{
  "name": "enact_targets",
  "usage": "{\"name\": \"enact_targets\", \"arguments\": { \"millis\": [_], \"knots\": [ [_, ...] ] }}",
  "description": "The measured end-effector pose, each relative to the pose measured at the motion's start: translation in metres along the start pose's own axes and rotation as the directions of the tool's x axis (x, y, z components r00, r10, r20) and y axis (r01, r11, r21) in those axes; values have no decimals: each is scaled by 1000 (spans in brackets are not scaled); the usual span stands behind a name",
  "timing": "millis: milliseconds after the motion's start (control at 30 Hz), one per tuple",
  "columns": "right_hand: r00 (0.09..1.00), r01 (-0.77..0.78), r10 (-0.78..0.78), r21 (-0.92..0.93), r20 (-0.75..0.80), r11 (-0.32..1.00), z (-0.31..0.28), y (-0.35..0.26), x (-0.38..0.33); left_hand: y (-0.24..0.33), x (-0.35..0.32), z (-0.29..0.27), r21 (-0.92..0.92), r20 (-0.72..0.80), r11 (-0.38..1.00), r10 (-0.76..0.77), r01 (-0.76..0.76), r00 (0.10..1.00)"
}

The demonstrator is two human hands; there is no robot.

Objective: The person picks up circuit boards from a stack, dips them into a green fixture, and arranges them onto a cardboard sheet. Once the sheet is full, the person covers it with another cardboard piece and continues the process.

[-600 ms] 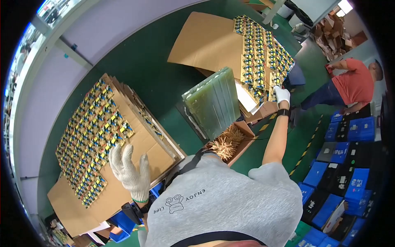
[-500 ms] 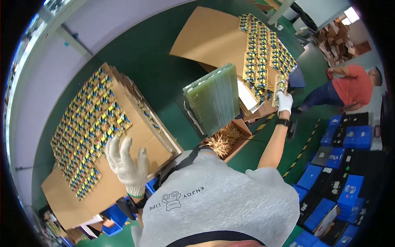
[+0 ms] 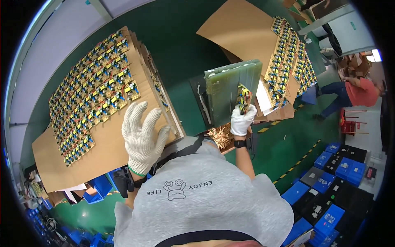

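Note:
In my gloved right hand (image 3: 242, 122) I grip a small circuit board (image 3: 245, 98) by its near end, fingers closed on it. It stands upright in front of a thick, translucent green block (image 3: 224, 94). My left hand (image 3: 142, 136), in a knitted white glove, holds nothing; its fingers are spread above a cardboard sheet (image 3: 108, 136). Beyond that hand lie close rows of circuit boards (image 3: 88, 92) with yellow and blue parts. More circuit boards (image 3: 284, 61) cover the cardboard stack at the right.
A box of thin wooden-looking sticks (image 3: 219, 136) sits below the green block. Bare cardboard (image 3: 240, 26) rises at the back. Blue and black crates (image 3: 329, 181) fill the lower right, and a person in a red shirt (image 3: 362, 92) stands at the far right.
My right hand has brought the circuit board leftward from the right-hand stack to the green block. My view has shifted, and my left hand remains spread over the cardboard.

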State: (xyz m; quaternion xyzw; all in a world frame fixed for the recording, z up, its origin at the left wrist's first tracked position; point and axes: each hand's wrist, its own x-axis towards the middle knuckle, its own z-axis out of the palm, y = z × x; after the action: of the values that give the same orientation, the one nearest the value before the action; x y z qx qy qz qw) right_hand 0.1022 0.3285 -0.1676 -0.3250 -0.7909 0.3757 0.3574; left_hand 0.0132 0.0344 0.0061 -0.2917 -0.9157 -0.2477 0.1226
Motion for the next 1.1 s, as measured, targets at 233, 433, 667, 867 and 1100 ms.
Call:
{"name": "enact_targets", "arguments": {
  "millis": [233,433,667,867,1100],
  "knots": [
    [1000,-8,7,114,9,993,6,-27,31,-2,-5,2,6,0,999,-41,41,999],
    [1000,9,-13,311,12,950,8,-7,38,-3,1,6,-65,37,997,-27,30,999],
    [997,-20,-8,377,72,926,5,-6,43,3,8,12,-105,76,993,56,-48,996],
    [998,61,-61,-1,27,998,3,-24,52,6,6,5,-130,113,986,123,-108,986],
    [980,-154,136,-121,-148,981,25,-32,30,7,-2,9,-158,129,981,132,-111,983]
  ]
}}
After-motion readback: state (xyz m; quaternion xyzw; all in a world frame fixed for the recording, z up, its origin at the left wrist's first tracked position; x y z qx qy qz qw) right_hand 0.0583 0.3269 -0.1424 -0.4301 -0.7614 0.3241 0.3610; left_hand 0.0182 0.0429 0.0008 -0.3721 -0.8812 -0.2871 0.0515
